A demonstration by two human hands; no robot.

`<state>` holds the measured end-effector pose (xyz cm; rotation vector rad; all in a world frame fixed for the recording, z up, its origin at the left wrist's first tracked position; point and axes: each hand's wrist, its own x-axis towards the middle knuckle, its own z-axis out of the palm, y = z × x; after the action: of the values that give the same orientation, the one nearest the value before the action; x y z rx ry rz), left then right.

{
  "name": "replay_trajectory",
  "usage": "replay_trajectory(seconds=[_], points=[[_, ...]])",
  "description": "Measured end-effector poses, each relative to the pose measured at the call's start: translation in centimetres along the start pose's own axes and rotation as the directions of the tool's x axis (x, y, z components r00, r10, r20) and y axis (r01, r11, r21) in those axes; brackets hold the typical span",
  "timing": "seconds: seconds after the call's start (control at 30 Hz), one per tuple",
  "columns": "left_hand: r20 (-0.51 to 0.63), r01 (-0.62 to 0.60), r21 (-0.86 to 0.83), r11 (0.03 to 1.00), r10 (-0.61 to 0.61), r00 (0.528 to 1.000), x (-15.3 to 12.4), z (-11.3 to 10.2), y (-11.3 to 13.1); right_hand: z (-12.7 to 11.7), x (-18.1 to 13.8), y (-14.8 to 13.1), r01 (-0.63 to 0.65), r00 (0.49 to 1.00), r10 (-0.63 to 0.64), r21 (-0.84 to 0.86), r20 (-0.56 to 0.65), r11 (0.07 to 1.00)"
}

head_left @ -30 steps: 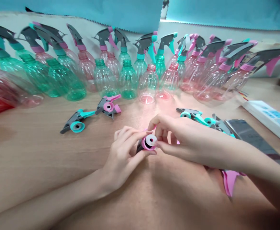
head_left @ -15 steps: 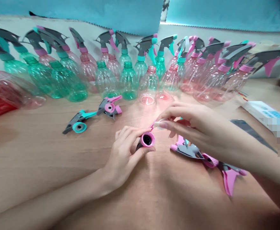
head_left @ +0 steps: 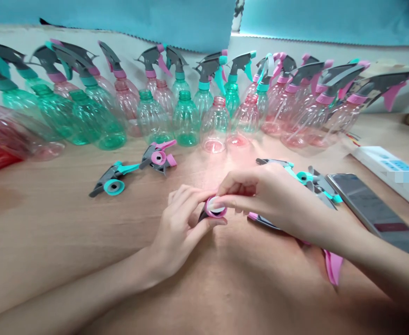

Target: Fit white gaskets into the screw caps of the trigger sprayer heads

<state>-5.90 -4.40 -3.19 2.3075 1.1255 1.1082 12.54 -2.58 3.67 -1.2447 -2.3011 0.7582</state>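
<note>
Over tabletop [head_left: 68,237] stretching leftward, left fingers [head_left: 192,201] clamp a sprayer head [head_left: 207,211], right fingers [head_left: 241,178] pinching a half-hidden disc [head_left: 219,208].

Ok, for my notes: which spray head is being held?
The pink-collared spray head in the left hand; the other loose ones lie on the table.

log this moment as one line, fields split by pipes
left hand: holds pink-collared spray head | right hand: holds white disc at its opening | nearby: phone
</note>
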Motion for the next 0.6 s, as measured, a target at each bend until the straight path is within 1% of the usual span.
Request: replay_trajectory(seconds=[0.1,0.2,0.27,0.43,0.6], points=[[0.0,0.014,-0.002,1.0,-0.014,1.0,0.0,0.0,0.0,0.0,-0.1,0.1,0.039,0.995,-0.047,-0.09,-0.091,0.995],[0.013,0.031,-0.01,0.999,-0.031,0.999,0.0,0.0,0.0,-0.4,-0.3,0.2,0.086,0.989,-0.107,-0.192,-0.102,0.978],[0.016,0.038,-0.019,0.999,-0.038,0.999,0.0,-0.1,0.1,-0.9,-0.3,0.3,0.096,0.99,-0.117,-0.236,-0.073,0.967],[0.026,0.052,-0.015,0.999,-0.051,0.998,0.0,-0.1,0.1,-1.6,-0.3,0.5,0.16,0.987,-0.152,-0.211,0.055,0.964],[0.022,0.06,-0.011,0.998,-0.06,0.998,0.0,-0.2,0.2,-1.3,-0.1,0.8,0.198,0.979,-0.178,-0.245,0.1,0.949]])
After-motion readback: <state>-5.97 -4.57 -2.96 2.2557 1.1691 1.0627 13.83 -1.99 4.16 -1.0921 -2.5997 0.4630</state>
